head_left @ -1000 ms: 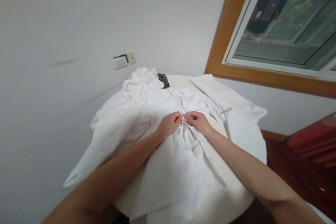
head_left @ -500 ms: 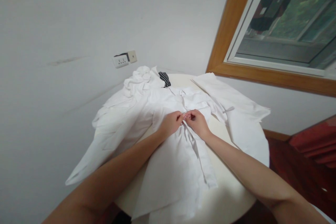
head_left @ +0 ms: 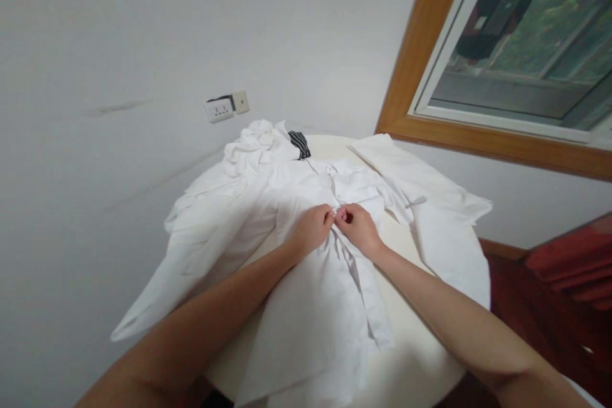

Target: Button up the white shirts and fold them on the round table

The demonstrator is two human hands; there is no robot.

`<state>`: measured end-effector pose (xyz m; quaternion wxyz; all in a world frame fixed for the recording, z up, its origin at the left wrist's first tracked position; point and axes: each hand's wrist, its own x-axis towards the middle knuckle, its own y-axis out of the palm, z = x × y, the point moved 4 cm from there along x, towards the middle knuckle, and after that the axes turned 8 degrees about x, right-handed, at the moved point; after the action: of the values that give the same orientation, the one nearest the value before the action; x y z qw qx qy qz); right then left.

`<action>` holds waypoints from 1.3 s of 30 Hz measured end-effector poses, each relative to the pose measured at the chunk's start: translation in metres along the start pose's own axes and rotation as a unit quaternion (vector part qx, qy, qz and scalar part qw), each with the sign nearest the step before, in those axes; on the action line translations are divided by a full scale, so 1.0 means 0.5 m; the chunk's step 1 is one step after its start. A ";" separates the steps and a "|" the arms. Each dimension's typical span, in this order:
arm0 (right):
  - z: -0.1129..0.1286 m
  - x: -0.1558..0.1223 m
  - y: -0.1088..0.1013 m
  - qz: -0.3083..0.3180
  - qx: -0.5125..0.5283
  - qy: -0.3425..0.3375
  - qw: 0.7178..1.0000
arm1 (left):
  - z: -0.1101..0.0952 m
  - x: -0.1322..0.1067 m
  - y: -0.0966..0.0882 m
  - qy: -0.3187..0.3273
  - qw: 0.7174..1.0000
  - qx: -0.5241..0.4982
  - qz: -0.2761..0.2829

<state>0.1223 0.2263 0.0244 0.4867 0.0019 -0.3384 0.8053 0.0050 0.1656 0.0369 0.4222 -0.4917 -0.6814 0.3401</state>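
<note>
A white button-up shirt [head_left: 306, 325] lies spread over a round cream table [head_left: 411, 357], its collar toward the wall and its sleeves out to both sides. My left hand [head_left: 314, 228] is closed, pinching the shirt's front placket near the middle. Right beside it, my right hand [head_left: 357, 227] pinches the same placket, fingertips almost touching those of the left. Whether a button sits between the fingers is too small to make out. Below the hands the front falls in folds, with a gap between its two edges.
Crumpled white cloth [head_left: 258, 140] is heaped at the table's back left, beside a black striped piece of cloth [head_left: 299, 144]. A wall socket [head_left: 218, 109] is above it. A wood-framed window [head_left: 478, 131] is at the right, with a red curtain [head_left: 574, 261] below.
Both hands stay at the same spot on the placket. Their fingers have shifted slightly, the fingertips now a little further apart. The shirt lies nearly as before.
</note>
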 end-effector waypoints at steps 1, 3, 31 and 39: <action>0.000 0.000 0.000 0.009 0.004 -0.014 1.000 | 0.001 0.001 0.001 0.001 1.000 -0.002 -0.001; 0.000 0.001 -0.001 0.033 0.020 -0.043 0.998 | 0.005 0.003 0.005 0.002 1.000 -0.010 0.002; 0.044 -0.004 -0.050 0.127 0.007 0.005 0.992 | 0.036 0.050 0.002 0.044 0.992 -0.086 -0.076; 0.025 0.004 -0.079 0.129 -0.076 0.029 0.988 | 0.041 0.056 -0.009 0.055 0.995 -0.072 -0.041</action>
<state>0.1480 0.2327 0.0561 0.3871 -0.1021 -0.3821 0.8329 -0.0199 0.1899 0.0393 0.4362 -0.5106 -0.6992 0.2452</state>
